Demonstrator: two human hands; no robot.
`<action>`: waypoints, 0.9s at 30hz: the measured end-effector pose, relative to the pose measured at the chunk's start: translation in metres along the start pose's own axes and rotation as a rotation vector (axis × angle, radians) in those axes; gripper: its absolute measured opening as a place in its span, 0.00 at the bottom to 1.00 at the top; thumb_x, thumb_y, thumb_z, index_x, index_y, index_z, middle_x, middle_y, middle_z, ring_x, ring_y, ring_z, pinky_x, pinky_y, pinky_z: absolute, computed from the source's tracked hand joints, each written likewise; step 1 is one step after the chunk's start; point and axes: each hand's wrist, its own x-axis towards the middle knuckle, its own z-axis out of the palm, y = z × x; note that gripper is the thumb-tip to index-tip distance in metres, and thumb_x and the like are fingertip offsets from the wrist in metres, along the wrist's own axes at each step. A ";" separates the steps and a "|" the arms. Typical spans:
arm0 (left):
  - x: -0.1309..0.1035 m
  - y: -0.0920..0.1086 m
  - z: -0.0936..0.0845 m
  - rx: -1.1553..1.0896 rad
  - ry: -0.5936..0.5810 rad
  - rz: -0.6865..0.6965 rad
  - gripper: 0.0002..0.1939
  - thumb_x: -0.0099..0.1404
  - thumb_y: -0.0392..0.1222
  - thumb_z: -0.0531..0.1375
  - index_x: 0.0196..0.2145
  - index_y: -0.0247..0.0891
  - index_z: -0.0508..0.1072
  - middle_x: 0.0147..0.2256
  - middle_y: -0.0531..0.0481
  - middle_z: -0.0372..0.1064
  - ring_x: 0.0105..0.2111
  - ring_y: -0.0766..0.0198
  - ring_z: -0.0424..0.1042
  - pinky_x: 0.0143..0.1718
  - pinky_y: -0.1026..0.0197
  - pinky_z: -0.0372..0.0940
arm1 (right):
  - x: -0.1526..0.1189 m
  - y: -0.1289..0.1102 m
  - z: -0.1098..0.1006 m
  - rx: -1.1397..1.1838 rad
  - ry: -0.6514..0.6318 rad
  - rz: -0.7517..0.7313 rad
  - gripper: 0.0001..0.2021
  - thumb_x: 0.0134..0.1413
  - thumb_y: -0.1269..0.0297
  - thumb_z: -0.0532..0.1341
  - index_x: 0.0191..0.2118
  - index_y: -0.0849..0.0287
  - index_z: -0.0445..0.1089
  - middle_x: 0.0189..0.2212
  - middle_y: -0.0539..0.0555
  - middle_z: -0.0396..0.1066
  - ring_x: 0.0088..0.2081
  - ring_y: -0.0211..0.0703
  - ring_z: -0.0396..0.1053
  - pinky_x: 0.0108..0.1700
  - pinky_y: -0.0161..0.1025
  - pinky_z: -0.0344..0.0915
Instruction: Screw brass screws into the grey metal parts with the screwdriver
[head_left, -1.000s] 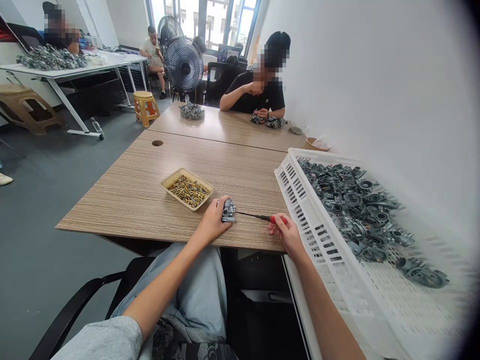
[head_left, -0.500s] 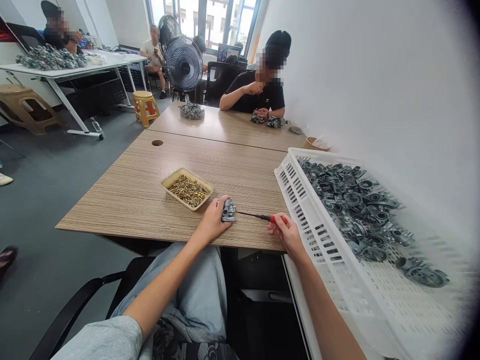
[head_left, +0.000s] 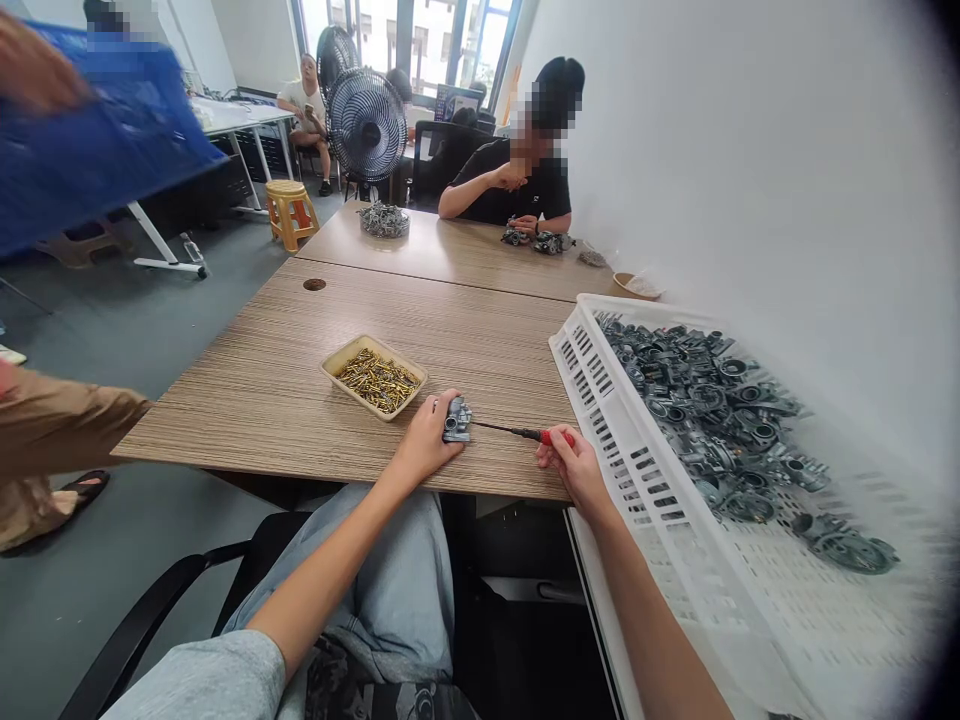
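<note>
My left hand (head_left: 429,437) is closed around a grey metal carburetor body (head_left: 457,420), steadying it near the table's front edge. Part of the body is hidden by the fingers. In my right hand (head_left: 568,459) is a screwdriver (head_left: 534,435) with a red and black handle and a thin dark shaft. The shaft lies nearly level and its tip meets the right side of the carburetor body. Just beyond my left hand, a cream tray (head_left: 339,391) holds many small brass-coloured parts (head_left: 379,380).
At my right stands a white slatted crate (head_left: 630,440) of carburetor bodies (head_left: 705,400). A co-worker (head_left: 517,170) sits across the wooden table (head_left: 247,380). Someone passes on the left with a blue crate (head_left: 127,130). A fan (head_left: 367,125) stands behind the table.
A person carrying a blue crate has come into view on the left, covering the far white table's left part. My hands, the screwdriver and the carburetor body look nearly unmoved.
</note>
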 end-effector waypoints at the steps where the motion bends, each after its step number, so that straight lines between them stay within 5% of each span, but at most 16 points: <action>1: 0.000 0.000 0.000 0.002 0.000 0.001 0.39 0.57 0.33 0.65 0.63 0.45 0.58 0.51 0.45 0.65 0.51 0.54 0.69 0.57 0.52 0.67 | 0.000 0.000 0.000 0.005 0.000 0.000 0.18 0.63 0.43 0.65 0.37 0.54 0.73 0.28 0.51 0.72 0.27 0.42 0.70 0.31 0.39 0.69; 27: 0.000 0.002 -0.002 -0.010 -0.017 0.001 0.39 0.56 0.32 0.64 0.64 0.45 0.57 0.53 0.43 0.65 0.53 0.53 0.68 0.58 0.50 0.66 | 0.002 -0.001 0.003 0.056 0.010 -0.012 0.18 0.60 0.43 0.67 0.35 0.54 0.73 0.26 0.51 0.73 0.26 0.41 0.69 0.30 0.37 0.69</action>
